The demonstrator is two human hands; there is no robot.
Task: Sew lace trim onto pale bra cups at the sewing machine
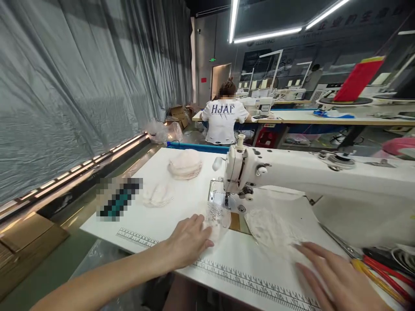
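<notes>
My left hand [189,239] lies flat on the white sewing table [152,224], fingers stretched out toward a small piece of sheer white lace fabric [218,219] in front of the needle of the white sewing machine [246,172]. My right hand [333,276] rests open at the lower right, fingertips on the edge of a white lace piece [272,231] lying beside the machine. Neither hand grips anything.
A stack of pale pink cups [185,164] and a loose pair [157,195] lie farther back on the table. Scissors and red-yellow tools [372,263] sit at the right. A person in a white shirt [223,119] works ahead. Grey curtain hangs at the left.
</notes>
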